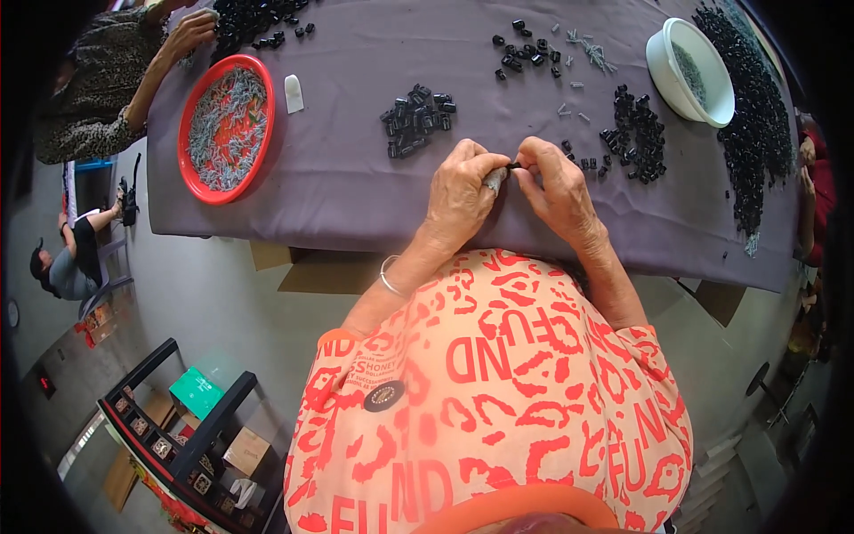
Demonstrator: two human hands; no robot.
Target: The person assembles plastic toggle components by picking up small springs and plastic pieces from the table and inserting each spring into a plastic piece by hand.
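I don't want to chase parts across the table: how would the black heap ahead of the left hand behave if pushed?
The black heap would probably spread, since its pieces look loose. Some look rounded, so they may roll. Their shine suggests a smooth, perhaps slippery surface.

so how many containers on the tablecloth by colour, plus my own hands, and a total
Red tray: 1
White bowl: 1
Own hands, left hand and right hand: 2
Total: 4
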